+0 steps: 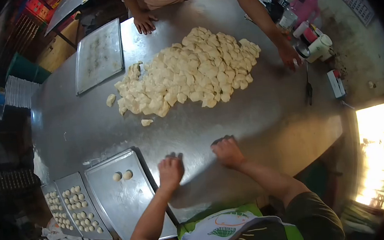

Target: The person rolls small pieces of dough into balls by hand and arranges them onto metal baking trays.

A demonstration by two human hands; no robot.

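Observation:
My left hand [171, 172] is curled, knuckles up, on the steel table beside the right edge of a metal tray [111, 197]. Two round dough balls [122, 175] sit on that tray. My right hand [228, 152] is also curled down on the tabletop, a little farther right. Whatever lies under either palm is hidden. Beyond my hands spreads a large heap of cut dough pieces [187, 72]. Two loose dough pieces, one [147, 122] in front of the heap and one [111, 100] to its left, lie apart from it.
Trays of dough balls [77, 202] stand at the lower left. A bare baking tray [99, 57] lies at the far left. Across the table [266, 126], a co-worker's hands [144, 22] rest near the heap. Pink jug [308, 2], containers and a dark-handled tool [308, 92] are at right.

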